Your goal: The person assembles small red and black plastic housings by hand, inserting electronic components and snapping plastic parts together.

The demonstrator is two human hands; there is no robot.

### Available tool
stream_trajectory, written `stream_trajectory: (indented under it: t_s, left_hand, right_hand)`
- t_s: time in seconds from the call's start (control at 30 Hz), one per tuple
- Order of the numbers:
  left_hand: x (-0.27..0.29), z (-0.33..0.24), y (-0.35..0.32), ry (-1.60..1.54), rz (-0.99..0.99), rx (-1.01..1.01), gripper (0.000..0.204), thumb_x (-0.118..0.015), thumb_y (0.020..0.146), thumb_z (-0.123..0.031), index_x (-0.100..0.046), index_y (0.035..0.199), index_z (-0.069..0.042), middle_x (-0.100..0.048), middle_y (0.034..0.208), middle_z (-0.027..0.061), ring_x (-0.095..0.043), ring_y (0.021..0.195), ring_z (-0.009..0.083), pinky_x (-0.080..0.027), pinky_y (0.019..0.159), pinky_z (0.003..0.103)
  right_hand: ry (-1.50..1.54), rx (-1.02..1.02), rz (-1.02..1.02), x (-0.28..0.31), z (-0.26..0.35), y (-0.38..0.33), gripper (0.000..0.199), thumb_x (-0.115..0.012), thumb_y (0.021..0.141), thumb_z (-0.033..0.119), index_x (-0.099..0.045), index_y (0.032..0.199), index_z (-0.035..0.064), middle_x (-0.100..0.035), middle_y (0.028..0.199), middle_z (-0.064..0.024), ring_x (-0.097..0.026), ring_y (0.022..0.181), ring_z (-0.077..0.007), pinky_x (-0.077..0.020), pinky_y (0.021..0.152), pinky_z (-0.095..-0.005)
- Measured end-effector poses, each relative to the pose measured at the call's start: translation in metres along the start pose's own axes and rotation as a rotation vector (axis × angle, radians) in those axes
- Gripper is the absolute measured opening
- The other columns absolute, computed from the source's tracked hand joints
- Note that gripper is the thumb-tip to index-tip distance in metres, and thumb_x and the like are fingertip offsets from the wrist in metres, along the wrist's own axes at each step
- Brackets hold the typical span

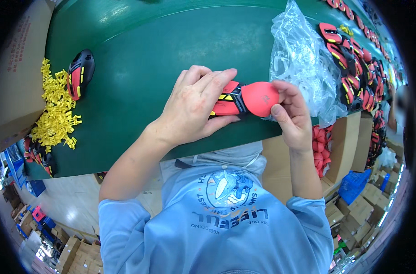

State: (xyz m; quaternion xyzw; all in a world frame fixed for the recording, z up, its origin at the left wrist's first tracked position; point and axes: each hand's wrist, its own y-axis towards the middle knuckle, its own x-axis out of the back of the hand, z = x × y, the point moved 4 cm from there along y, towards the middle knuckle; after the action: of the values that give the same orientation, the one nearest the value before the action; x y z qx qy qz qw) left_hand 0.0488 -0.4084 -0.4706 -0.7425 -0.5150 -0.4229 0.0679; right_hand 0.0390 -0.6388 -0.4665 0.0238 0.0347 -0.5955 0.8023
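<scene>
Over the green table, my left hand (192,100) is closed round a red-and-black plastic shell (230,101) with yellow strips; its palm and fingers hide the shell's left part. A smooth red rounded cap (259,98) meets the shell's right end. Thumb and fingers of my right hand (293,114) pinch this cap by its right edge. Whether cap and shell are joined cannot be made out. Away to the left lies a similar black, red and yellow shell (81,73), beside a heap of small yellow plastic clips (57,118).
A crumpled clear plastic bag (301,64) lies right of my hands. Beyond it, many red-and-black shells (349,68) are piled. A cardboard box (18,68) stands at the far left. Below the table's right edge, an open carton (347,146) holds red caps (321,148).
</scene>
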Motion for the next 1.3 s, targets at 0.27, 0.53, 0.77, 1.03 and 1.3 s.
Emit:
stream_trajectory:
  t_s: [0.27,0.53,0.77,1.03,1.3]
  left_hand:
    - [0.0,0.001,0.0,0.013,-0.007,-0.014,0.087,-0.093,0.065,-0.026,-0.054,0.14,-0.004,-0.068,0.12,0.0103,-0.058,0.109,0.0342,-0.047,0.097,0.045]
    - [-0.001,-0.001,0.0,0.02,-0.003,-0.02,0.084,-0.093,0.066,-0.027,-0.055,0.138,-0.005,-0.066,0.122,0.0103,-0.058,0.109,0.0344,-0.047,0.097,0.045]
    - [-0.001,-0.001,-0.003,0.005,-0.049,-0.019,0.083,-0.092,0.066,-0.027,-0.056,0.137,-0.005,-0.066,0.121,0.0108,-0.058,0.109,0.0347,-0.048,0.096,0.045]
    - [0.001,0.002,-0.003,-0.014,-0.04,-0.01,0.08,-0.091,0.069,-0.027,-0.056,0.137,-0.005,-0.066,0.12,0.0119,-0.058,0.11,0.0352,-0.047,0.097,0.045]
    - [-0.002,0.0,0.001,-0.03,0.025,-0.048,0.078,-0.089,0.072,-0.035,-0.057,0.136,-0.003,-0.066,0.122,0.0145,-0.059,0.11,0.0341,-0.044,0.098,0.047]
  right_hand:
    - [0.094,-0.025,0.139,0.012,0.005,0.02,0.029,-0.052,0.106,0.011,-0.054,0.131,-0.003,-0.058,0.11,-0.0044,-0.054,0.096,-0.009,-0.0444,0.091,-0.0241]
    - [-0.559,0.198,0.39,-0.021,0.027,0.061,0.013,-0.056,0.102,0.013,-0.06,0.108,0.0024,-0.064,0.1,-0.0086,-0.056,0.09,-0.0216,-0.0474,0.083,-0.0352]
    - [-0.904,0.501,0.074,-0.019,0.008,0.041,0.02,-0.08,0.083,0.012,-0.068,0.097,0.0036,-0.071,0.099,-0.0118,-0.065,0.088,-0.0289,-0.0529,0.077,-0.0401]
    - [-1.02,0.428,0.258,-0.018,0.015,0.029,0.049,-0.086,0.076,0.029,-0.074,0.119,0.0072,-0.076,0.117,-0.0073,-0.065,0.091,-0.0241,-0.0509,0.084,-0.0368]
    - [-1.101,0.518,0.308,-0.009,0.009,0.027,0.052,-0.084,0.078,0.037,-0.073,0.123,0.0131,-0.076,0.119,-0.0011,-0.054,0.077,-0.0213,-0.0449,0.077,-0.034]
